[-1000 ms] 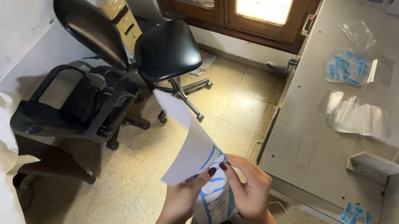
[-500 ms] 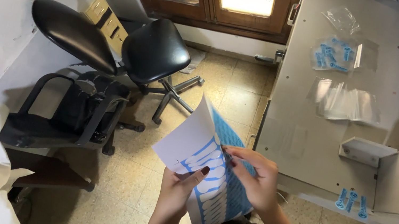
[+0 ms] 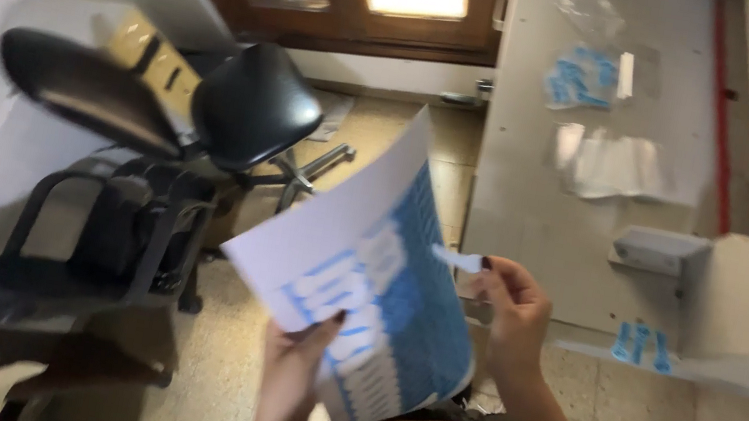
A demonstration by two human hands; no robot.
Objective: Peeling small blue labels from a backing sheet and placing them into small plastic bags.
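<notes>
Our left hand (image 3: 297, 360) grips one blue-printed sheet (image 3: 363, 280), its long axis tilted far-right; our right hand (image 3: 510, 309) pinches one small strip (image 3: 456, 258).

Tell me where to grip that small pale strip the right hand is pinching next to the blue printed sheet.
Take the small strip by its free left end, coming from the left, probably pinching across its flat faces. The right hand already covers its right end with fingertips, and the strip lies nearly level, pointing at the blue printed sheet that the left hand holds from below.
</notes>
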